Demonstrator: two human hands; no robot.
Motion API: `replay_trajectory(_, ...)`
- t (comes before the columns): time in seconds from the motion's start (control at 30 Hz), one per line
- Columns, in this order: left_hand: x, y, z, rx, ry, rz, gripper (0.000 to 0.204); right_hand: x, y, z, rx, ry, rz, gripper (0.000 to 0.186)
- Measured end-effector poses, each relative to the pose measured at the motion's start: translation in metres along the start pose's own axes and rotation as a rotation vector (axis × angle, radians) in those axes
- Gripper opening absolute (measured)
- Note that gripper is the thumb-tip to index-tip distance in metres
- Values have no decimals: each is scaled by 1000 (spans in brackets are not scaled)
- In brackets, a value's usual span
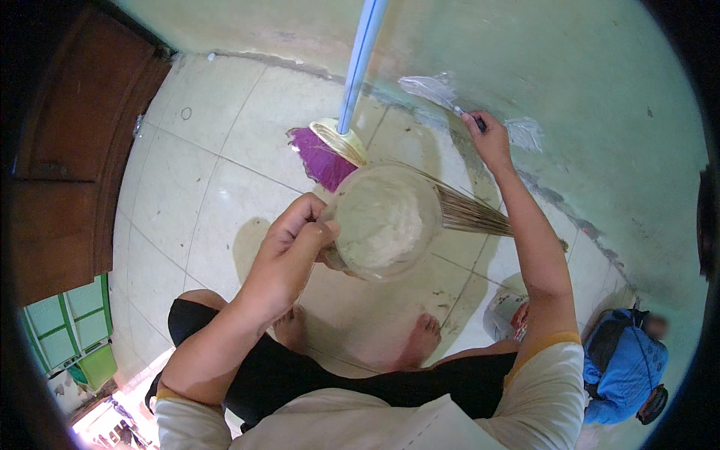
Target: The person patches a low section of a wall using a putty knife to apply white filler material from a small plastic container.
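Observation:
My left hand grips a round, see-through plastic tub by its side, over the floor in front of me. Whitish paste coats the inside of the tub. Up and to the right, my right hand is closed around the dark handle of a putty knife. The tool's blade end meets the green wall at a wet white smear. A second white patch shows on the wall just right of that hand.
A broom with purple bristles and a blue pole stands beyond the tub. A stick broom lies on the tiles. Brown wooden furniture lines the left. A clear bag sits near my right knee. Someone in blue is at lower right.

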State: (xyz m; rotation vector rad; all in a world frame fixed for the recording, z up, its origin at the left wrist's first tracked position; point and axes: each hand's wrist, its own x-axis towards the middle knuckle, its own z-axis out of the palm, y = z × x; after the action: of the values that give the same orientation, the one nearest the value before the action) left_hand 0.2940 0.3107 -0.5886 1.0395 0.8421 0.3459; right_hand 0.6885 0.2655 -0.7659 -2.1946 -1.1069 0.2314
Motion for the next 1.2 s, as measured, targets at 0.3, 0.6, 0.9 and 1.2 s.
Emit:
replay_trajectory(0.3,-3,-1,-1,105,-12,6,10,-1,-23,26,-16,-24,-214,32)
replay_trajectory(0.6,-4,3,3,74,-5,-8,9,-5,-27,0,-65,85,-107,31)
replay_trajectory(0.9,-10,3,7,48,-22,30,9,-39,-27,-19,22,79,-131,27)
replay_trajectory(1.2,-8,-3,6,98,-23,45,9,-34,-28,-21,-27,147,-70,28)
